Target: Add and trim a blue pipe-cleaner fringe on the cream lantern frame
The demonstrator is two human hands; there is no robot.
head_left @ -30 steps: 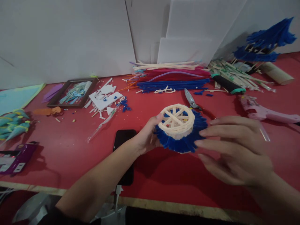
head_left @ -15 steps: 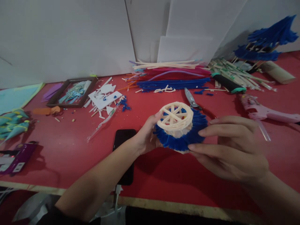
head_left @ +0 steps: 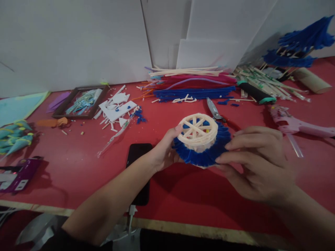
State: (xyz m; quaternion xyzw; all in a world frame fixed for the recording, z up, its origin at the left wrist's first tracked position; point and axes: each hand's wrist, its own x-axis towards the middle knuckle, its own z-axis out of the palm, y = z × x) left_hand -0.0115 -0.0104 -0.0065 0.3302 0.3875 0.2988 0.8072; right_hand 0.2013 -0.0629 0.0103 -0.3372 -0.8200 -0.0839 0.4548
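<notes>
Held up over the red table is a craft model (head_left: 198,129) with a cream, spoked wheel-like ring on top and a fringe of blue fuzzy strips (head_left: 202,156) around it. My left hand (head_left: 167,146) grips its left side, thumb on the cream ring and the other fingers mostly hidden behind and below. At the right, my right hand (head_left: 258,162) pinches the edge of the blue fringe between its fingertips. Just behind the model lie pliers or cutters (head_left: 214,109) with red handles, partly covered by it.
A black phone (head_left: 138,181) with a white cable lies by my left forearm. Behind are bundled pipe cleaners (head_left: 193,94), white scraps (head_left: 117,109) and a brown frame (head_left: 78,103). To the right are a pink glue gun (head_left: 300,124) and a blue-fringed model (head_left: 305,42).
The model has tipped slightly, so its spoked top faces me more. My right hand's fingertips have shifted a little along the blue fringe, up and to the right.
</notes>
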